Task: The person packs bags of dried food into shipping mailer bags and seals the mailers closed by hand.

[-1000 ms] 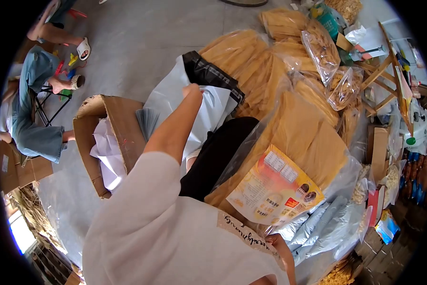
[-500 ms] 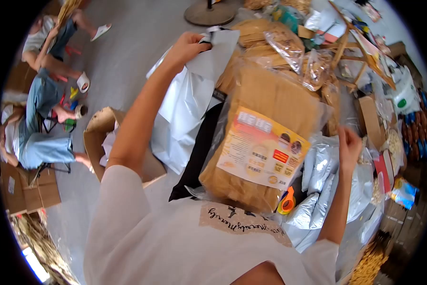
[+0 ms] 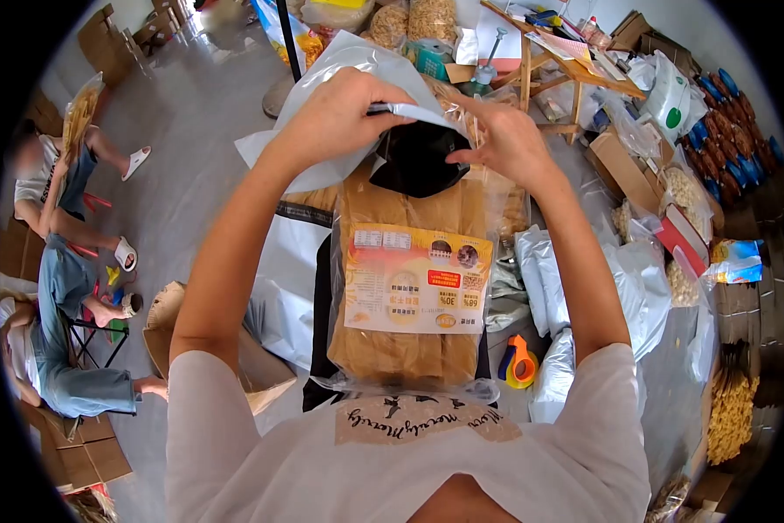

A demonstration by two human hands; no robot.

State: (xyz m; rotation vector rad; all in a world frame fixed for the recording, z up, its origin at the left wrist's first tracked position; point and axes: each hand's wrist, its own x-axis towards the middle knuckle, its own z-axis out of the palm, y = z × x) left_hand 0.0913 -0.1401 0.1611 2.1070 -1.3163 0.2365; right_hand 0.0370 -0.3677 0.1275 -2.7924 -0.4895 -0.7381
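My left hand [image 3: 344, 118] is closed on the rim of a white plastic mailing bag [image 3: 357, 61] with a black inside. My right hand [image 3: 509, 144] grips the other side of the bag's mouth, thumb at the inner edge and forefinger stretched along the outside. Between the hands the mouth gapes, showing the black lining. Just below lies a clear plastic package of flat tan-brown food sheets [image 3: 409, 357] with a yellow and white printed label [image 3: 415, 283]. It rests close against my body, its top end partly covered by the mailing bag.
An orange and blue tape dispenser [image 3: 519, 362] lies right of the package, near filled silver-white bags [image 3: 618, 279]. An open cardboard box [image 3: 169, 322] stands at left. Two seated people [image 3: 69, 288] are farther left. A wooden stand [image 3: 575, 78] rises at upper right.
My right hand has come from the right side to the mailing bag and taken its rim. The bag has moved over the package's far end and its mouth has opened. My view has turned.
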